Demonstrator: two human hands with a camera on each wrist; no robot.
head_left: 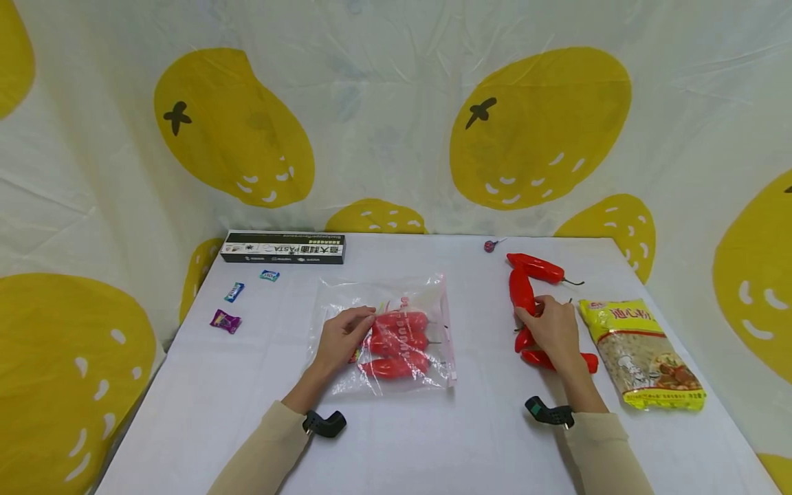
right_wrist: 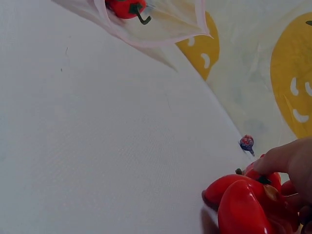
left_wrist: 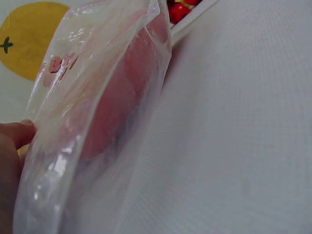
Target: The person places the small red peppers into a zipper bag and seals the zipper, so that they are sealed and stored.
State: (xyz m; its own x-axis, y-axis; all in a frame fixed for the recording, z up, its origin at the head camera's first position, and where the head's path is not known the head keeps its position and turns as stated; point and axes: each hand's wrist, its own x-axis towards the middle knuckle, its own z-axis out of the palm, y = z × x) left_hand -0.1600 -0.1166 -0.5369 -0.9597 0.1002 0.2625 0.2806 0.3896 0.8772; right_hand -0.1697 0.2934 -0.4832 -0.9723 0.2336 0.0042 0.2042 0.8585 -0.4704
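Near the middle of the table lies a clear zip bag (head_left: 340, 295) with a pink closure on its right side. Three red peppers (head_left: 396, 368) show inside it. My left hand (head_left: 339, 340) is over the bag's left half, pinching its upper film between thumb and fingers; in the left wrist view a fingertip (left_wrist: 24, 131) touches the film. To the right, my right hand (head_left: 553, 333) grips a red pepper (head_left: 522, 289) in a loose group, partly hiding those below. Another red pepper (head_left: 538, 268) lies behind, its stem pointing right. In the right wrist view, glossy peppers (right_wrist: 243, 209) crowd under the fingers.
A yellow macaroni packet (head_left: 643, 354) lies right of my right hand. At the back left is a dark pasta box (head_left: 282, 247), with blue candies (head_left: 234, 292) and a purple candy (head_left: 225, 321) before it. A lollipop (head_left: 490, 245) lies near the back edge.
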